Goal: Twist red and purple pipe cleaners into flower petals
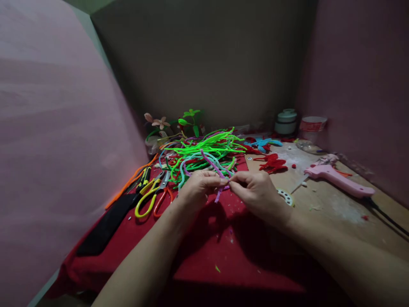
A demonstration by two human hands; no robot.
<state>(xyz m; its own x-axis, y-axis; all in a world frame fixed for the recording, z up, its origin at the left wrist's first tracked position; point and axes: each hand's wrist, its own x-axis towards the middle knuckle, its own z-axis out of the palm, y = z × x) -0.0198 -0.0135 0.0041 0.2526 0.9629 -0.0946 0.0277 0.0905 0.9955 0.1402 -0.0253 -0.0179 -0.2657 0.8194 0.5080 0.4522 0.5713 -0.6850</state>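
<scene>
A purple pipe cleaner (211, 163) runs between my two hands, its upper end slanting up to the left and a short piece hanging below the fingers. My left hand (202, 184) is closed, pinching it between thumb and fingertips. Close beside it, my right hand (254, 190) is also closed, thumb and forefinger pinched on the same purple pipe cleaner. The fingertips of both hands almost meet. Just behind them lies a tangled heap of green pipe cleaners (211, 143), with pale blue and red ones among it.
Yellow-handled scissors (146, 207), red-handled scissors (159, 204) and a black phone-like slab (107, 226) lie left. On the board to the right are red pipe-cleaner pieces (271, 163) and a pink glue gun (341, 181) with a cord. Pipe-cleaner flowers (161, 123) and a lidded jar (286, 122) stand behind.
</scene>
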